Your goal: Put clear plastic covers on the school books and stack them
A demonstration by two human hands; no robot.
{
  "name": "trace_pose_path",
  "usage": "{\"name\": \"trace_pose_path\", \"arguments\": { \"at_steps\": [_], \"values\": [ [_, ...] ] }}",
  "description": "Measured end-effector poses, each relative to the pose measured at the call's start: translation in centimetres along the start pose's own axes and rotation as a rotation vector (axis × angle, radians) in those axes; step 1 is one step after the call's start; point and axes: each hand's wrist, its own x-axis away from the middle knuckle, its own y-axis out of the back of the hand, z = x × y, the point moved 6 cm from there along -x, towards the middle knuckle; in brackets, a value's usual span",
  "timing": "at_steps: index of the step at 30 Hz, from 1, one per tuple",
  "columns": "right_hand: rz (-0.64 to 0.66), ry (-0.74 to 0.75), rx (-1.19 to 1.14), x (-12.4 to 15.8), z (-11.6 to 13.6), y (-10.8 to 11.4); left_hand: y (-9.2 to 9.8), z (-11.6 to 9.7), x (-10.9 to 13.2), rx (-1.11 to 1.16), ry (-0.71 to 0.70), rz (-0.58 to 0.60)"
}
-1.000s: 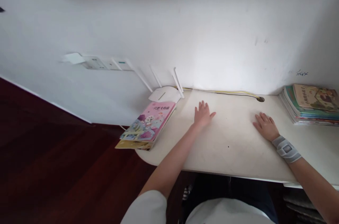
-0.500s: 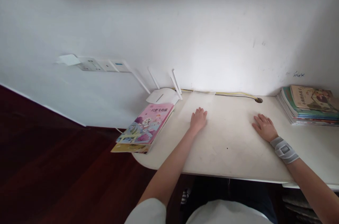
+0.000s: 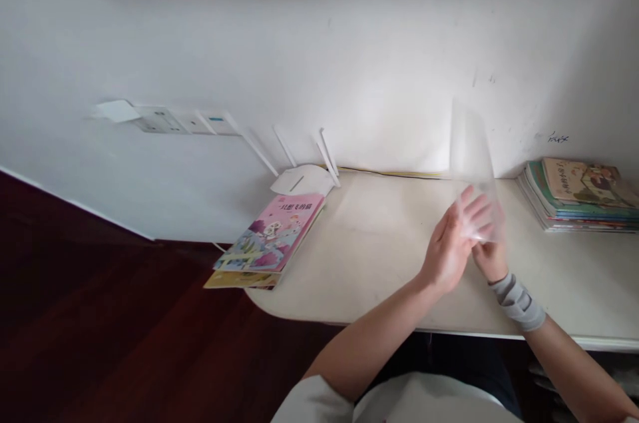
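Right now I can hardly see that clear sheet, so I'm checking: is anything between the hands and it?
Nothing visible does. The fingers of the left hand lie against the lower end of the clear sheet, and the right hand grips it there. It stands upright above the desk.

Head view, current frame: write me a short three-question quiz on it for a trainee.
1. What do the left hand and right hand hold up between them? A) a mug B) a clear sheet C) a phone
2. True or false: the pink book tops a pile at the left end of the desk.
3. Which wrist wears the grey band?
Key: 1 B; 2 true; 3 the right.
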Motion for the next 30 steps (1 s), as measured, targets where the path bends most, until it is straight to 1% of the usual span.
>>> {"name": "trace_pose_path", "arguments": {
  "at_steps": [1,2,3,4,6,7,9,11,13,15,18,20,22,24,25,26,27,28,29,30],
  "values": [
    [-0.061,0.016,0.059,-0.3,0.1,1.4,0.4,-0.8,0.5,0.018,-0.001,-0.021],
    [-0.091,0.035,0.137,-0.5,0.0,2.7,1.4,-1.5,1.0,0.019,-0.001,-0.066],
    [-0.071,0.057,0.223,-0.6,-0.1,3.6,3.0,-2.0,1.4,0.011,0.001,-0.136],
    [0.002,0.08,0.305,-0.5,-0.4,4.0,4.8,-2.3,1.9,-0.001,0.014,-0.221],
    [0.206,0.128,0.433,0.5,-1.1,3.8,8.7,-1.8,3.0,-0.008,0.074,-0.393],
    [0.307,0.157,0.474,1.3,-1.5,3.3,10.5,-1.1,3.7,0.002,0.118,-0.464],
    [0.467,0.208,0.529,3.3,-2.2,2.0,13.5,0.8,5.2,0.035,0.21,-0.585],
    [0.58,0.216,0.564,5.5,-3.0,0.6,15.5,2.7,6.8,0.084,0.293,-0.692],
    [0.66,0.18,0.577,7.2,-3.8,-0.4,16.5,3.9,7.9,0.138,0.339,-0.749],
    [0.718,0.153,0.561,8.4,-4.4,-0.9,17.0,4.2,8.4,0.174,0.344,-0.755],
    [0.768,0.146,0.523,8.9,-4.7,-0.9,17.4,3.9,8.5,0.179,0.326,-0.756],
    [0.774,0.139,0.511,8.9,-4.7,-0.8,17.8,3.4,8.7,0.152,0.307,-0.782],
    [0.767,0.14,0.497,8.9,-4.6,-0.7,18.4,2.5,9.0,0.084,0.259,-0.82],
    [0.718,0.136,0.48,8.7,-4.4,-0.5,19.3,0.5,9.5,-0.085,0.152,-0.862],
    [0.673,0.126,0.47,8.5,-4.3,-0.3,19.7,-1.2,9.6,-0.236,0.075,-0.875],
    [0.615,0.11,0.459,8.3,-4.3,0.1,20.0,-3.3,9.7,-0.44,-0.004,-0.877],
    [0.546,0.088,0.447,8.0,-4.4,0.5,20.2,-5.7,9.7,-0.689,-0.078,-0.867],
    [0.474,0.062,0.436,7.8,-4.5,1.0,20.3,-8.0,9.5,-0.981,-0.12,-0.846],
    [0.41,0.035,0.424,7.6,-4.8,1.5,20.6,-10.2,9.3,-1.282,-0.117,-0.822],
    [0.359,0.01,0.41,7.5,-5.1,1.9,21.0,-12.1,9.1,-1.57,-0.084,-0.812]
  ]
}}
